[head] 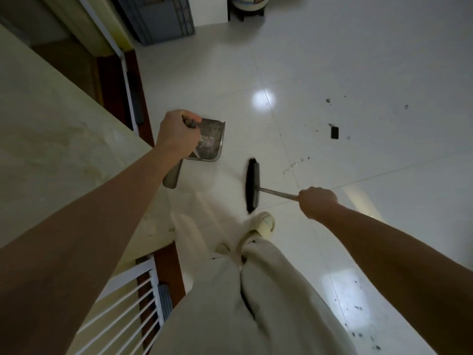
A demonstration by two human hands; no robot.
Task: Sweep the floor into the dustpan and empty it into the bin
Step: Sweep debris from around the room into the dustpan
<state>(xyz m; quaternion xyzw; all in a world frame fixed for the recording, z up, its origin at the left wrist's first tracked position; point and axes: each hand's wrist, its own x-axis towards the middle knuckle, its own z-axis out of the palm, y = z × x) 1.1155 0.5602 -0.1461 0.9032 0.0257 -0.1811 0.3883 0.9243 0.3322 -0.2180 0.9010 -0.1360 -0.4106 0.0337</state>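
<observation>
My left hand (178, 133) is closed around the upright handle of a grey dustpan (211, 140), whose tray sits low over the white tiled floor (332, 60) just beyond the hand, with pale scraps inside. My right hand (318, 201) grips the metal shaft of a broom; its black brush head (252, 184) rests on the floor between the dustpan and my feet. Dark specks of dirt (332, 131) lie scattered on the tiles to the right, and more dirt (363, 326) lies at the lower right. No bin is in view.
A cream wall (51, 149) fills the left side, with a dark brown door frame (120, 80) beyond it and white railing bars (128, 308) at the lower left. A grey cabinet (163, 19) and a stand with dark legs (247, 8) are at the far end. My legs in pale trousers and slippers (263, 226) stand below.
</observation>
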